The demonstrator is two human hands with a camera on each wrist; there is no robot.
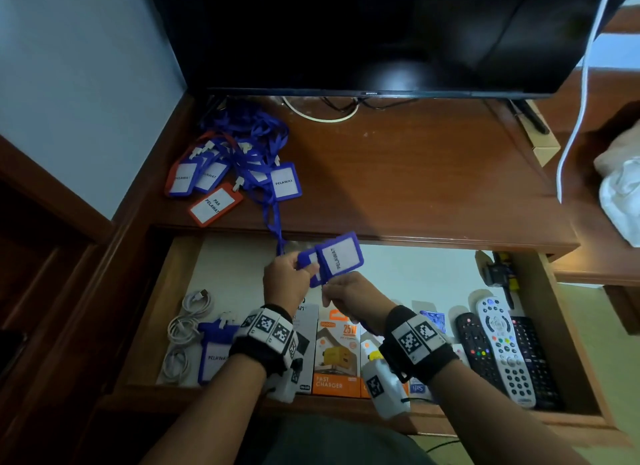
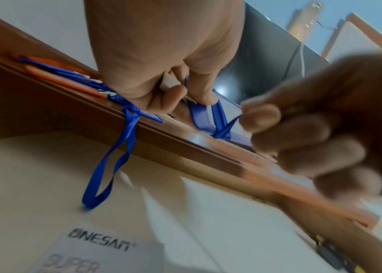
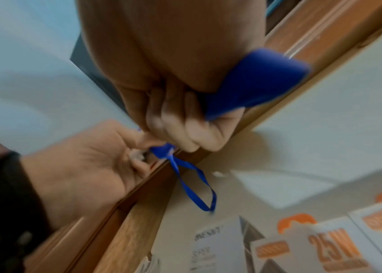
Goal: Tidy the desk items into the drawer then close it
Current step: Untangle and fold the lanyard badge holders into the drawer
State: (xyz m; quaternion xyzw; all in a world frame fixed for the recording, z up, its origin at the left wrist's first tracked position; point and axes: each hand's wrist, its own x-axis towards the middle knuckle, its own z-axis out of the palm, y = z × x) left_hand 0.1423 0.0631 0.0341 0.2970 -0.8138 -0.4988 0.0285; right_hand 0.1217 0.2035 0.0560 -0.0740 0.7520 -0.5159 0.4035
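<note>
Overhead, both hands' fingers pinch blue "PELAWAT" badges (image 1: 338, 255) above the drawer (image 1: 162, 312) holding a "25W FAST CHARGER" box (image 1: 337, 353).

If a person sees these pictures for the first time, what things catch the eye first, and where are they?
First, the two hands above the open drawer: the left hand and right hand share a grip on blue badge holders marked PELAWAT. Next, the pile of blue and orange badges with tangled lanyards on the desk's back left. Then the dark TV screen behind, and the remote controls in the drawer's right part.
</note>
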